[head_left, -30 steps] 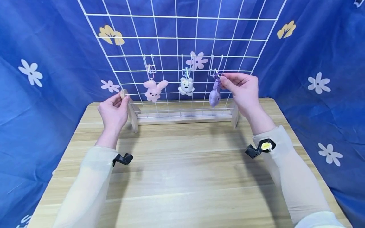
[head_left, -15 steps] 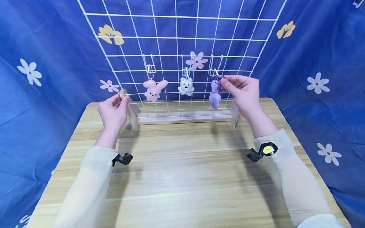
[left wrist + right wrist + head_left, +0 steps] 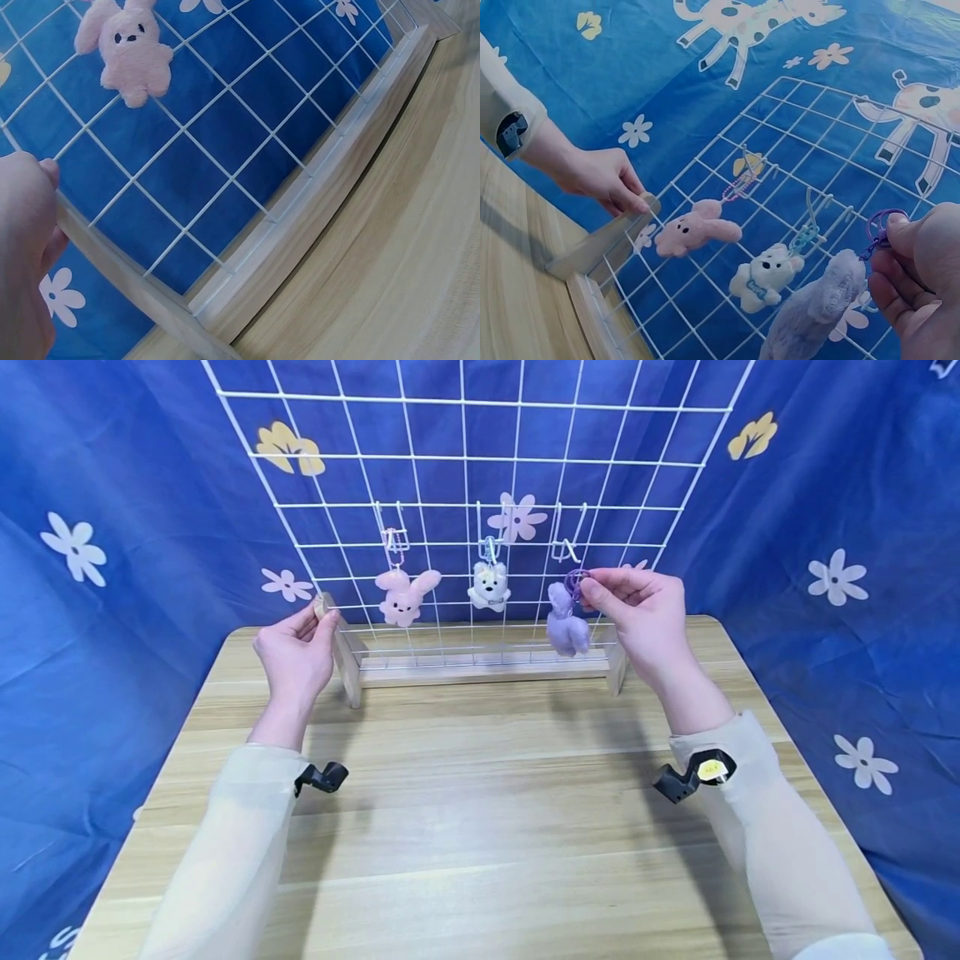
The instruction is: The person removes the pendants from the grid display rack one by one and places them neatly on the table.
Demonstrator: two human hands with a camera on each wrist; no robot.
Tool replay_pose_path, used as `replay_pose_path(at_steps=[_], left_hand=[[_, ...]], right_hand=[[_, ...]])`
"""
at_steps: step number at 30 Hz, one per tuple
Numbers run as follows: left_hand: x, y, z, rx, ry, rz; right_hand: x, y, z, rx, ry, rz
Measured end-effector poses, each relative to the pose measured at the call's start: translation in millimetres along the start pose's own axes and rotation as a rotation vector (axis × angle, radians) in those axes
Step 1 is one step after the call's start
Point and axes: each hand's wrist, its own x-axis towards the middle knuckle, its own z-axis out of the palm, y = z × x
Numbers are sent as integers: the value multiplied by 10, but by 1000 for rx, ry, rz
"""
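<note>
Plush toy in purple (image 3: 567,631) dangles just below the right hook (image 3: 567,551), its ring (image 3: 574,580) pinched between thumb and fingers of the right hand (image 3: 641,612). Leftward on the grid (image 3: 465,460) hang a white bear (image 3: 490,587) and pink rabbit (image 3: 403,602); the left hand (image 3: 295,653) pinches the left wooden post (image 3: 347,660).

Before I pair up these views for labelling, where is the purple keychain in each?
Head: purple keychain right of centre, hanging from the right hand.
Left wrist: not in it.
Right wrist: purple keychain at the bottom edge, right of centre.
Shared landmark: the pink keychain, in all three.
</note>
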Motion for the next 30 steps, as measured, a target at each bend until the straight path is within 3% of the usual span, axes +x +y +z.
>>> replay_pose_path(at_steps=[16,30], left_hand=[[6,2,-3,7,-4,-3],[3,2,1,46,-2,-7]], right_hand=[[-235,19,-42,-66,-33,30],[-460,83,-115,-52,-33,62]])
